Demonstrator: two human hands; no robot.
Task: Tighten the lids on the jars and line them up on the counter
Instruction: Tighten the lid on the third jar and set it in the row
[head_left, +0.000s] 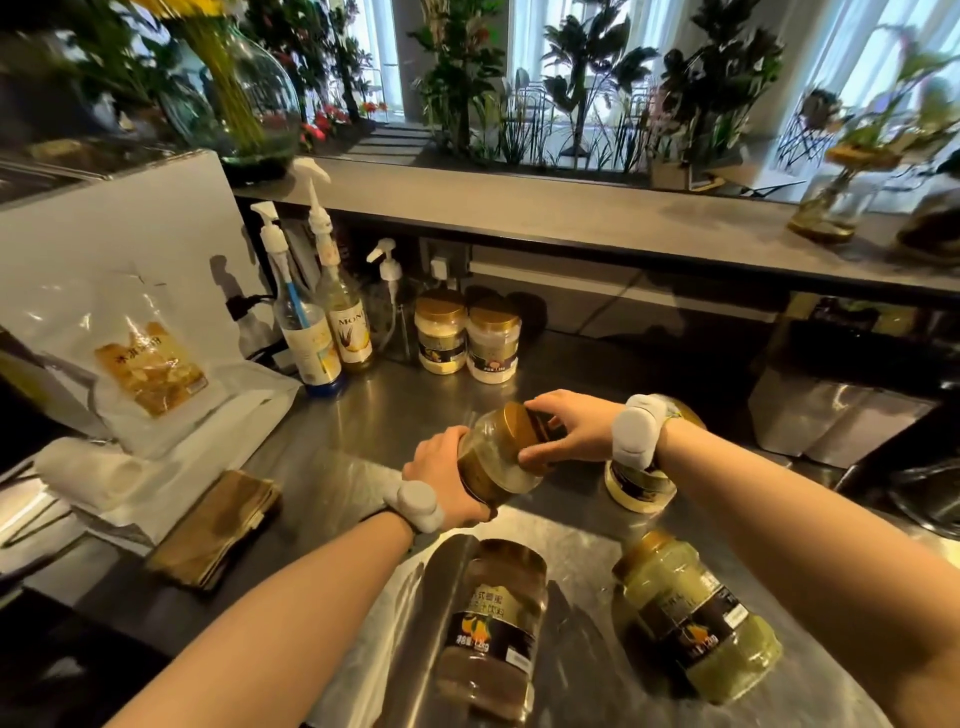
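My left hand (445, 473) grips the body of a clear jar (493, 467) held tilted above the steel counter (363, 415). My right hand (566, 428) is wrapped around that jar's gold lid (519, 428). Two gold-lidded jars (440, 332) (492, 340) stand upright side by side at the back. A brown-filled jar (496, 629) and a green-filled jar (691, 618) lie on their sides near me. Another jar (641, 483) stands behind my right wrist, mostly hidden.
Pump syrup bottles (311, 332) stand at the back left beside a white box (114, 249) and a plastic snack bag (145, 364). Folded brown cloth (218, 525) lies at left. A raised shelf (571, 213) with plants runs behind. A sink (930, 504) sits at right.
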